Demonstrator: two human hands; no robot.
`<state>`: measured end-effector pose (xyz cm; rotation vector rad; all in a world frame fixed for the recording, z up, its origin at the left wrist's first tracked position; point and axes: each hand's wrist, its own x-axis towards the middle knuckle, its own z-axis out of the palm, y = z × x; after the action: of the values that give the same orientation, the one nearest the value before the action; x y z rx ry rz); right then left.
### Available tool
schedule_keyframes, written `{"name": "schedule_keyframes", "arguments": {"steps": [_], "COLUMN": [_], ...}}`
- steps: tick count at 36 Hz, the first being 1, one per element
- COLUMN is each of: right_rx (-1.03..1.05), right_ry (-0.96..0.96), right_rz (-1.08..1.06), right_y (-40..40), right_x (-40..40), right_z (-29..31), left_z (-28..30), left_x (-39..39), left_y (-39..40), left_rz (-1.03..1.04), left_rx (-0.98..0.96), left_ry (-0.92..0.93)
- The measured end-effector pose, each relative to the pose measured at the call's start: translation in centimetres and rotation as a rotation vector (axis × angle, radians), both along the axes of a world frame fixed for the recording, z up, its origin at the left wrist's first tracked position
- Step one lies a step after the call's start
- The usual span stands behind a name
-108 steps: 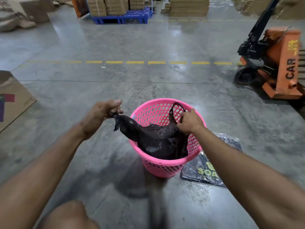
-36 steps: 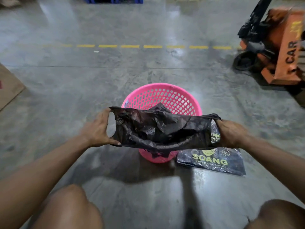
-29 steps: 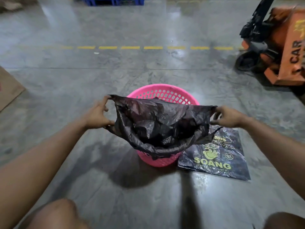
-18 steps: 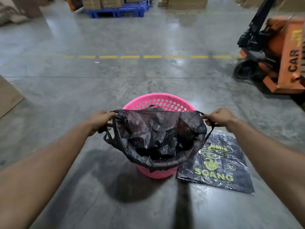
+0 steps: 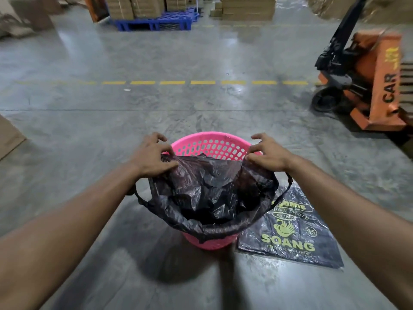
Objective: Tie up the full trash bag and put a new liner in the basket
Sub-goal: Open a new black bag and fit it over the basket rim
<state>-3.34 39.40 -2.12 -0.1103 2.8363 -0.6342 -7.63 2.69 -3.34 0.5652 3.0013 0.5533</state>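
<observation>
A pink perforated basket [image 5: 212,146] stands on the concrete floor in front of me. A black plastic liner [image 5: 212,193] sits open in it, its near edge folded over the near rim and its handle loops hanging at both sides. My left hand [image 5: 153,156] pinches the liner's far left edge. My right hand [image 5: 267,153] pinches its far right edge. Both hands hold the far edge up just short of the basket's far rim.
A flat black pack of bags [image 5: 290,233] printed SOANG lies on the floor right of the basket. An orange pallet jack [image 5: 366,81] stands at the right. A blue pallet [image 5: 156,21] with stacked cartons is far back. Cardboard [image 5: 9,135] lies at the left edge.
The liner, held stretched above the basket earlier, has been lowered into it with its near edge over the rim. Both hands have shifted from the handle loops to the far edge.
</observation>
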Motion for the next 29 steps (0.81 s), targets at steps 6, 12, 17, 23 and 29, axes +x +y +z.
{"name": "schedule_keyframes", "arguments": {"steps": [6,12,17,23,29], "right_rx": [-0.044,-0.074,-0.084,-0.057,-0.061], "right_ry": [0.079,0.321,0.451,0.431,0.328], "right_rz": [0.022,-0.128,-0.215,-0.247,-0.289], "right_y": [0.0,-0.6,-1.5,-2.3,-3.0], "right_x": [-0.6,-1.8,-1.8,-2.8,-3.8], "right_z": [-1.2,-2.1,-2.1,-1.3,-0.6], "left_z": [-1.3,-1.3,-1.5,-1.3,-1.9], "left_x": [-1.0,-1.5,-2.1,-2.6,-3.3], "left_y": [-0.3,0.7,1.0,0.9,0.5], "left_rz": [-0.016,0.160,0.293,0.373,0.404], "left_rx": [0.160,0.494,0.543,0.545,0.622], "left_ry": [-0.028,-0.048,0.064,0.012,-0.178]}}
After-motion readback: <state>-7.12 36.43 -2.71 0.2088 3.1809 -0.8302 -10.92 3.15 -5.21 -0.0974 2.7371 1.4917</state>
